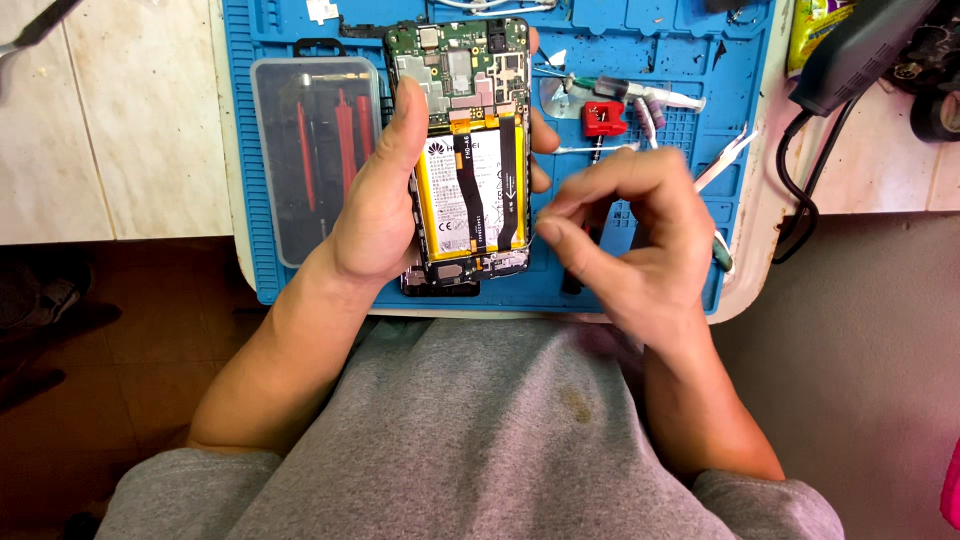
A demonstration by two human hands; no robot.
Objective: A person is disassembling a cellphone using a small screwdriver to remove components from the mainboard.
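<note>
left hand (375,205) clasps opened phone (470,150) (battery showing) over blue mat (650,50); right hand (625,235) pinched, contents unclear.

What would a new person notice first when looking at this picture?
Most striking is the opened phone at the centre, back cover off, its yellow-edged battery and green circuit board exposed, gripped by the left hand. Right of it, the right hand hovers with fingertips pinched together above the blue work mat. A clear case of red tools lies at left.

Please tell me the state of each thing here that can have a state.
phone: back cover off, battery and board exposed, held
left hand: gripping the phone
right hand: fingertips pinched, beside the phone
tool case: lid closed, on the mat
</note>
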